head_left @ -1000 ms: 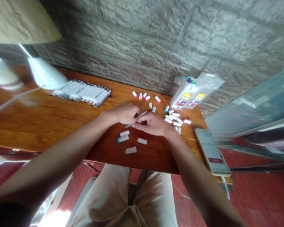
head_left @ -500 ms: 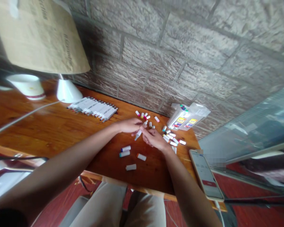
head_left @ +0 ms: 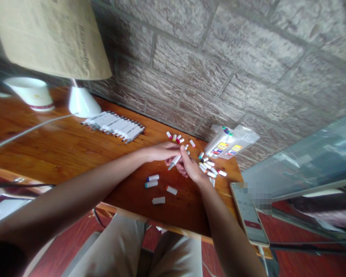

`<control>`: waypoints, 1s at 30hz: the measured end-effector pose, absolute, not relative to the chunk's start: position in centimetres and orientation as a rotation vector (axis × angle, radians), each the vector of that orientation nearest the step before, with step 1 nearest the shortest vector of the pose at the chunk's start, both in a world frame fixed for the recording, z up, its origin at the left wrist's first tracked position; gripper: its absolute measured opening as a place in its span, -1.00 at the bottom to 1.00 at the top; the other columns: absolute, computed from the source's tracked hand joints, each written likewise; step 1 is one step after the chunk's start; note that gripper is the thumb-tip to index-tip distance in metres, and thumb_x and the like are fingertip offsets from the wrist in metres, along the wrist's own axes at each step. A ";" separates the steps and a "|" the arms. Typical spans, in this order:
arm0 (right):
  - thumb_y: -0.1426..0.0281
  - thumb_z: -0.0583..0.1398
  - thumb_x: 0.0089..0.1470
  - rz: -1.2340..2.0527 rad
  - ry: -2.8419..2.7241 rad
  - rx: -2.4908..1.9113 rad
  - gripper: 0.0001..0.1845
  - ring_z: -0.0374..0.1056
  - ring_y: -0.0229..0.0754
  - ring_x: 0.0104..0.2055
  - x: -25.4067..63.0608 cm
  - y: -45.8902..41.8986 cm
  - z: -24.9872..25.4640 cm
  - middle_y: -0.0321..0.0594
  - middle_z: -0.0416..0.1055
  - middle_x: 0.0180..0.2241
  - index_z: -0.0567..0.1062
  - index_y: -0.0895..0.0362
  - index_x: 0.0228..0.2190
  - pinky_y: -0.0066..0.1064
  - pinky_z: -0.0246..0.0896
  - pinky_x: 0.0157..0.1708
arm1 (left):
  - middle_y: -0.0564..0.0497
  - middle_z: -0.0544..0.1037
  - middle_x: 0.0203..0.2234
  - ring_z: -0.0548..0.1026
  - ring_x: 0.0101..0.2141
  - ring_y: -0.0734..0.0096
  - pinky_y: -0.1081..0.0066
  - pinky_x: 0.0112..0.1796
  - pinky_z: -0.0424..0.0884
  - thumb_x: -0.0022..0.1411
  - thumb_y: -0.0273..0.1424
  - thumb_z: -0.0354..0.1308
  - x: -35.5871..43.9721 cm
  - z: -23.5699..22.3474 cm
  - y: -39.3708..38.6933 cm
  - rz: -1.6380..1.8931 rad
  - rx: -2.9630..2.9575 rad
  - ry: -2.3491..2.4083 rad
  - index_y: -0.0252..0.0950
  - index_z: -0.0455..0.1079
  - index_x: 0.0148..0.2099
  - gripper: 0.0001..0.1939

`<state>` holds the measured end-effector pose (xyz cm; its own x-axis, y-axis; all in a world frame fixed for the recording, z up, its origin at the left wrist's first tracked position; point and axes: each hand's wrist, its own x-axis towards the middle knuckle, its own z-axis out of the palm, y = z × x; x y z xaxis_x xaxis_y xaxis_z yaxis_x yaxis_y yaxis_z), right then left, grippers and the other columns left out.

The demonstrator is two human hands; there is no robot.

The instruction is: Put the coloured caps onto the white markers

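Note:
A white marker [head_left: 175, 161] is held at a slant between my two hands above the table, its greyish end pointing down toward me. My left hand [head_left: 163, 151] reaches in from the left, its fingers closed around the marker's upper part, partly hidden. From the right, my right hand [head_left: 192, 167] grips the same marker, the thumb lying along it. Below my hands lie a blue-ended cap [head_left: 153, 177], a teal-ended cap [head_left: 151, 184], an orange-ended cap [head_left: 172, 190] and a plain whitish cap [head_left: 158, 200]. More loose caps [head_left: 210, 164] are heaped right of my hands.
A row of white markers [head_left: 115, 126] lies at the back left, beside a lamp [head_left: 83, 102] and a paper cup [head_left: 33, 94]. A clear plastic case [head_left: 225, 144] stands against the brick wall [head_left: 190, 80]. A phone [head_left: 249, 213] with a cable rests at the right edge.
The view has tilted and shifted, bringing more of the lamp and cup into sight. My hands have turned the marker, so more of its body shows between them. The scattered caps stay put.

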<state>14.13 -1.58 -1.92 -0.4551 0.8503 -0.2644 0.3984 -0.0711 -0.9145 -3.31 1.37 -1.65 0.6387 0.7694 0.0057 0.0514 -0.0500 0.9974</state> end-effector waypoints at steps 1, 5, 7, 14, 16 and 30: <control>-0.40 -0.17 0.18 1.548 -1.801 -1.323 -0.17 -0.07 -0.35 -0.64 14.1 -1.5 -1.9 -0.41 -0.03 -0.66 0.22 0.07 -0.59 -0.44 -0.12 -0.65 | 0.13 0.40 -0.64 0.32 -0.64 0.54 0.46 -0.59 0.28 -0.03 0.25 0.33 -3.3 -1.6 1.3 0.664 1.525 0.709 -0.32 0.35 -0.32 -0.31; -0.37 -0.08 0.18 1.599 -1.763 -1.280 -0.20 -0.10 -0.38 -0.66 14.2 -1.2 -2.1 -0.43 -0.06 -0.67 0.23 0.07 -0.61 -0.44 -0.18 -0.67 | 0.12 0.39 -0.63 0.30 -0.62 0.55 0.48 -0.58 0.24 -0.01 0.20 0.34 -3.1 -1.8 1.3 0.683 1.488 0.698 -0.32 0.35 -0.34 -0.36; -0.37 -0.06 0.18 1.610 -1.741 -1.276 -0.21 -0.12 -0.39 -0.67 14.3 -1.1 -2.3 -0.44 -0.06 -0.67 0.19 0.07 -0.62 -0.45 -0.20 -0.68 | 0.11 0.40 -0.62 0.29 -0.61 0.56 0.49 -0.57 0.22 -0.04 0.18 0.37 -3.0 -2.1 1.4 0.708 1.449 0.706 -0.32 0.35 -0.36 -0.36; -0.29 0.12 0.15 1.598 -1.781 -1.193 -0.26 -0.13 -0.42 -0.67 14.3 -1.2 -2.4 -0.48 -0.06 -0.67 0.11 0.06 -0.63 -0.49 -0.16 -0.69 | 0.19 0.25 -0.68 0.17 -0.64 0.61 0.53 -0.60 0.08 -0.10 0.14 0.46 -2.8 -2.2 1.9 0.692 1.244 0.698 -0.28 0.26 -0.43 -0.36; -0.23 0.20 0.12 1.595 -1.767 -1.147 -0.29 -0.13 -0.43 -0.65 14.4 -1.1 -2.4 -0.49 -0.04 -0.66 0.15 0.07 -0.62 -0.50 -0.17 -0.67 | 0.23 0.18 -0.70 0.11 -0.64 0.64 0.54 -0.58 0.05 -0.08 0.07 0.49 -2.9 -2.2 1.9 0.690 1.204 0.663 -0.28 0.25 -0.43 -0.39; 0.05 0.29 0.06 1.790 -1.544 -0.990 -0.57 -0.27 -0.45 -0.66 14.2 -1.5 -3.0 -0.58 -0.12 -0.70 0.33 0.10 -0.54 -0.47 -0.38 -0.64 | 0.21 0.17 -0.71 0.06 -0.64 0.61 0.48 -0.56 -0.06 -0.01 0.12 0.41 -3.0 -1.9 1.3 0.582 1.310 0.689 -0.29 0.29 -0.46 -0.41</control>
